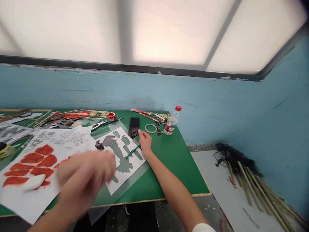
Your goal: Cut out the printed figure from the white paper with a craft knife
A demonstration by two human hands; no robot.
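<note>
Blurred left hand [90, 169], grip unclear; right hand [145, 141] grasps green pen [132, 151] over cut-out white paper [136, 164].
Red-capped clear plastic bottle [171, 122], small red jar [111, 117] stand on green surface [178, 164].

A slim green pen-like tool [132, 151] slanted from the right hand [145, 141], its tip over a white paper stencil [123, 178] with curved cut-outs, lying flat and askew on the green surface [177, 164].

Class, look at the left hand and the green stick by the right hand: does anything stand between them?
Nothing visible blocks the left hand from the green stick by the right hand. The cut-out white sheet lies flat below, so the reach looks free, though the left hand is blurred.
</note>
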